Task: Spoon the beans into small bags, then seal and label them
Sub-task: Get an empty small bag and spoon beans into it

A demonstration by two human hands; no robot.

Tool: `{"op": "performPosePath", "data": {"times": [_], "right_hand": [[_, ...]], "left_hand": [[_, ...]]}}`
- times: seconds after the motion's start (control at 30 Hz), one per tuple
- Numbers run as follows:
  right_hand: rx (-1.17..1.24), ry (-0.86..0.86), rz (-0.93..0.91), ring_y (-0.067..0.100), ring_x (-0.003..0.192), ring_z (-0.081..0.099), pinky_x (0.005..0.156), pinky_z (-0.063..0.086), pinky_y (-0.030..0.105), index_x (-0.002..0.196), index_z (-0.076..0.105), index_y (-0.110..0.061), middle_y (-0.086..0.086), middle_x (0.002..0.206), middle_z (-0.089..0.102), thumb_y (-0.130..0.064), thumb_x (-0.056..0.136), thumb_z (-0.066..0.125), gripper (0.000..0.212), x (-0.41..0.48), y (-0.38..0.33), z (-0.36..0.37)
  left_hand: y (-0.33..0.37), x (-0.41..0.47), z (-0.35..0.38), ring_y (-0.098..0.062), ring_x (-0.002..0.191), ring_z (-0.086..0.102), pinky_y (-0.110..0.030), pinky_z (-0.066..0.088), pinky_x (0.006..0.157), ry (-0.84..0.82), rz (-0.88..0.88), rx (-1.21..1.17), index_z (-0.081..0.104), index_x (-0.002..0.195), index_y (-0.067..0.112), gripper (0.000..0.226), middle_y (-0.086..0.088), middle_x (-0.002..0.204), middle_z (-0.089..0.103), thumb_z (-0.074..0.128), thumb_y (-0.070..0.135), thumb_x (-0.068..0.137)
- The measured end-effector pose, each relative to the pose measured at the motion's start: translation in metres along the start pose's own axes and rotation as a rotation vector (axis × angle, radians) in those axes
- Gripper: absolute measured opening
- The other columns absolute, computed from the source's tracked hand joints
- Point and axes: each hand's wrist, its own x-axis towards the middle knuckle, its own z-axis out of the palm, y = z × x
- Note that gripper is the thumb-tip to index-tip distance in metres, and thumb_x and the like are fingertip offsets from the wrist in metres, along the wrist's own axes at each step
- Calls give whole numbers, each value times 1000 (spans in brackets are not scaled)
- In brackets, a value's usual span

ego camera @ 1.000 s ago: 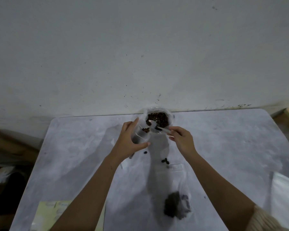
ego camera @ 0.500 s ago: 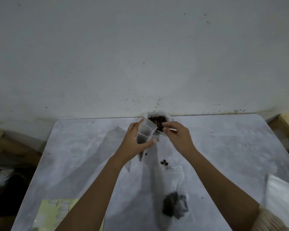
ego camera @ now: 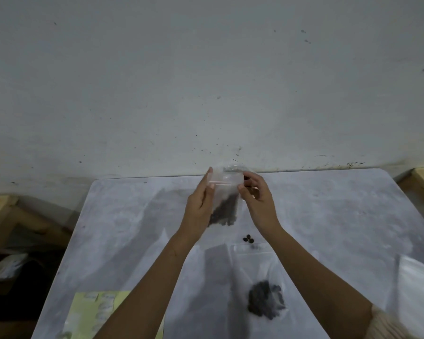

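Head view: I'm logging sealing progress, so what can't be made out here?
All head view.
- Small bag: zip strip blurred; sealed or open, unclear.
- Bean tub: mostly hidden behind the bag and right hand.
- Label sheet: cut by bottom edge, covered by left forearm; print unreadable.

Upright clear bag (ego camera: 227, 183), beans (ego camera: 224, 211) inside

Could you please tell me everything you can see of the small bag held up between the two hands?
The small bag is clear, thin plastic with a reddish zip strip across its top. Dark beans fill its lower part; the upper part looks empty. It is held roughly upright above the table, not touching it. The left hand grips its left edge and the right hand pinches its upper right edge. Whether the zip is closed cannot be told.
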Motion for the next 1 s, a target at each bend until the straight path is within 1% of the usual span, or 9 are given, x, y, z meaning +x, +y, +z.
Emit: {"op": "performPosePath", "data": {"times": [0.1,0.17,0.4,0.5,0.6,0.73,0.8,0.87,1.0], "right_hand": [[-18,26,-43,12,84,58,76,49,21,112,59,-23,-6,91,59,-15,87,64,26,1,-2,1],[-4,9,-65,9,78,58,71,48,19,109,61,-23,-10,84,59,-13,86,65,25,-1,-5,3],[-34,31,-105,-2,75,57,70,48,16,93,61,-19,-8,90,62,-1,84,63,20,-4,-13,12],[-57,53,-90,4,81,58,71,47,14,88,59,-22,-2,95,62,2,84,62,25,-6,-14,17],[-39,42,-84,10,90,60,75,49,14,92,59,-21,2,101,63,2,85,61,24,-8,-13,18],[-16,-32,-39,19,103,59,82,54,30,101,63,-14,3,109,63,-4,78,72,26,-10,-11,17],[-45,-40,-25,20,107,57,78,56,29,100,65,-14,2,110,62,-6,76,74,28,-11,-12,19],[-59,-19,-25,22,106,57,76,57,30,96,64,-15,1,104,62,-4,75,75,26,-12,-14,19],[-135,6,-39,20,100,60,84,54,48,87,63,-23,-5,95,65,-10,74,76,22,-16,-13,14]], "left_hand": [[-4,3,-6,-14,119,56,-34,45,103,194,11,-96,51,132,15,37,-6,128,59,49,21,96],[-3,2,-9,-18,109,63,-40,49,98,266,-16,-167,58,124,13,32,-8,116,66,56,15,93],[0,2,-17,-11,91,69,-26,54,87,353,-5,-210,65,114,6,30,4,95,71,67,4,84],[1,1,-18,0,83,67,-15,52,80,341,27,-131,68,106,5,22,9,89,70,67,4,84],[3,1,-20,-2,78,66,-15,52,77,338,30,-114,69,97,9,14,6,86,69,65,3,85],[3,1,-22,-5,77,68,-17,53,76,271,27,-129,67,96,11,14,5,82,69,63,1,86],[1,0,-22,-11,80,69,-21,55,78,211,29,-132,67,100,6,15,0,84,70,63,1,86],[0,-2,-23,-13,82,69,-22,55,78,151,44,-108,66,98,11,16,-1,87,70,66,3,84],[1,-4,-20,-15,85,67,-26,55,81,81,51,-46,61,89,24,20,1,89,68,69,6,83]]}}
